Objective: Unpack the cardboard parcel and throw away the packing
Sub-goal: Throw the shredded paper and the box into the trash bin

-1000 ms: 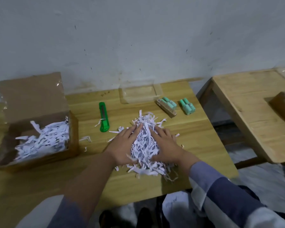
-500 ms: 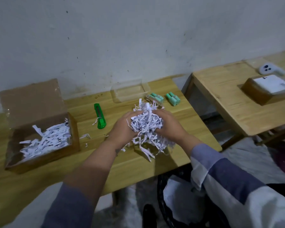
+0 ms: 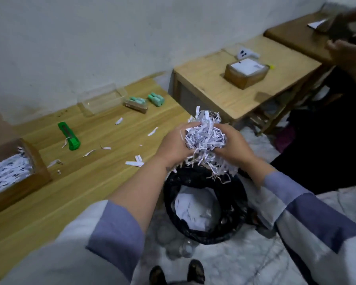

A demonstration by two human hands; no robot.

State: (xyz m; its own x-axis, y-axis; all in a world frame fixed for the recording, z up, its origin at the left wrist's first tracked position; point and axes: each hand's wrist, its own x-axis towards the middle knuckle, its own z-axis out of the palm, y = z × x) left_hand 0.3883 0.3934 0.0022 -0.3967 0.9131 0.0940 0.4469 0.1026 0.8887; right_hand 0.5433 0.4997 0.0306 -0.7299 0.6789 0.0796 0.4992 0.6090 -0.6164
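A wad of shredded white paper (image 3: 205, 136) is squeezed between my left hand (image 3: 173, 145) and my right hand (image 3: 232, 145), fingers curled round it from both sides. The wad hangs off the table's right edge, above a black-lined bin (image 3: 224, 202) on the floor that holds crumpled white paper. At the far left stands the open cardboard parcel (image 3: 37, 171), with more shredded paper inside it. Loose strips (image 3: 135, 162) lie scattered on the wooden table (image 3: 90, 182).
A green box cutter (image 3: 69, 136), a clear plastic case (image 3: 101, 100) and small teal items (image 3: 156, 99) lie near the wall. A second table (image 3: 224, 89) at the right carries a small box. Another person's hand (image 3: 347, 52) is at the far right.
Both hands gathered the shredded pile off the table, lifted it and carried it right, off the table edge and above the bin. Loose strips stayed behind on the table.
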